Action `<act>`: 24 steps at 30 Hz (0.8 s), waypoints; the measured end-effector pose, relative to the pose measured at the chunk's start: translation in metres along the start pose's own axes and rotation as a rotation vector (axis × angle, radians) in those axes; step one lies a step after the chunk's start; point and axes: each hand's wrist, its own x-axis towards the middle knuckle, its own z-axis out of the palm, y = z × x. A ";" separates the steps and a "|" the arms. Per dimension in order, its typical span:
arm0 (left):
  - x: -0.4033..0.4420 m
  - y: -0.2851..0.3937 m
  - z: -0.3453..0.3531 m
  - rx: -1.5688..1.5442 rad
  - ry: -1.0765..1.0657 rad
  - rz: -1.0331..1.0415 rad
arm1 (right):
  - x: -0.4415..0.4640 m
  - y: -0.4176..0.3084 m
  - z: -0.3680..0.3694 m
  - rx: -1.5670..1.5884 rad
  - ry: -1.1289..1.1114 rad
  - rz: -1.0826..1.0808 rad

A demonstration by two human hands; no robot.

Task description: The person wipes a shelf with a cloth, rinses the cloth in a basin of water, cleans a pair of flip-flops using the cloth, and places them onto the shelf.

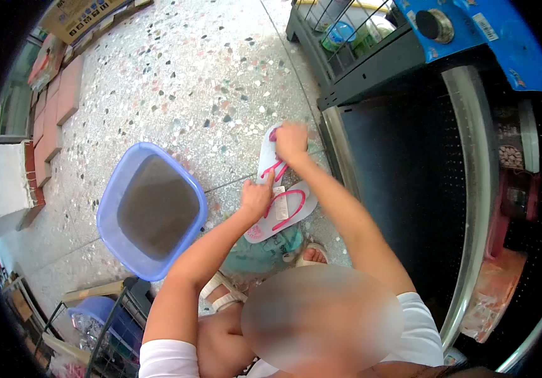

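Two white flip-flops with pink straps are on the floor in front of me. My left hand [258, 198] is closed on the near end of the farther flip-flop [270, 153], its thumb pointing along the strap. Over that flip-flop's far end, my right hand [292, 142] is bent into a fist; a magenta patch shows beside it, and whatever the fingers hold is hidden. The nearer flip-flop [302, 208] lies at an angle beneath, with a pale paper tag [282, 203] on it. A crumpled turquoise plastic bag [258, 252] is under it, close to my feet.
A blue basin [198, 183] of murky water stands at the left. Dark shelving [384, 145] with packaged goods runs along the right, below a wire crate [340, 28]. A wire basket [98, 340] is at lower left, and bricks [68, 94] line the upper left.
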 end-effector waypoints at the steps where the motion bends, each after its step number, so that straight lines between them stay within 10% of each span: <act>1: 0.002 -0.001 -0.004 -0.010 0.011 -0.005 | -0.006 -0.003 0.007 -0.010 0.056 -0.020; 24: 0.009 -0.004 0.011 0.013 0.052 0.008 | -0.038 -0.025 0.026 0.136 0.019 -0.194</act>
